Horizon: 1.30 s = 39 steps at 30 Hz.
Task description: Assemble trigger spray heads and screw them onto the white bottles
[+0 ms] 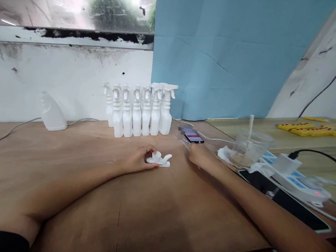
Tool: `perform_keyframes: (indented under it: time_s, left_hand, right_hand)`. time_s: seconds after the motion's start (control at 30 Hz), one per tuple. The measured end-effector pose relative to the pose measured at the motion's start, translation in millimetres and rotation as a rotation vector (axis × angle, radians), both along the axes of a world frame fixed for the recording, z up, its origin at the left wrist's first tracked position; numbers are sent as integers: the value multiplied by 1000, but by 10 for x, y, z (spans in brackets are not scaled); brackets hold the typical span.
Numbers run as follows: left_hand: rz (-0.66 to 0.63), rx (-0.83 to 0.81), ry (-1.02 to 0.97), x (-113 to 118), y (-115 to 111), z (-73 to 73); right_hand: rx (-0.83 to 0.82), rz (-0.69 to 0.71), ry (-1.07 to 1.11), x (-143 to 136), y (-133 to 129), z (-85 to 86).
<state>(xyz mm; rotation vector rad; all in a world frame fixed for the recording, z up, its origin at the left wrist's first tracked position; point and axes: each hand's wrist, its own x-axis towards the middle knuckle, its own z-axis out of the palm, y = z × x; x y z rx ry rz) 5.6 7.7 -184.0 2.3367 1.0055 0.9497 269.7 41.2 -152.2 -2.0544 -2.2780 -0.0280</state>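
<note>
My left hand [140,159] is closed around a white spray trigger head [162,159], which lies on its side at the tabletop. The thumb is below it and the fingers above. My right hand [200,155] is closed just in front of a phone [194,136] with a lit screen. A thin pale strand shows on either side of that hand, but what its fingers hold is hidden. Behind both hands stands a group of several white spray bottles [137,117] with trigger heads on. Farther left, a white bottle [52,112] without a trigger head stands alone by the wall.
On the right are a clear plastic cup [248,148] with a straw, crumpled tissue [224,153], a power strip [307,187] with plugs and cables, and a dark tablet-like device [285,202]. Yellow pieces [309,129] lie on the side table. A grey cable [5,135] runs along the left.
</note>
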Motion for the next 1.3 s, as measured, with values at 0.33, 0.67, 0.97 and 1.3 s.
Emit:
perform_keyframes:
  time_s: [0.33, 0.67, 0.97, 1.3]
  left_hand:
    - [-37, 43, 59, 10, -30, 95]
    - [-101, 36, 67, 63, -145, 57]
    - [-96, 29, 57, 92, -250, 79]
    - [-101, 70, 0, 89, -255, 58]
  right_hand:
    - [-102, 20, 152, -21, -36, 92]
    - [130, 202, 507, -114, -47, 105]
    - [117, 623, 1424, -256, -294, 193]
    - [49, 811, 1497, -502, -590, 146]
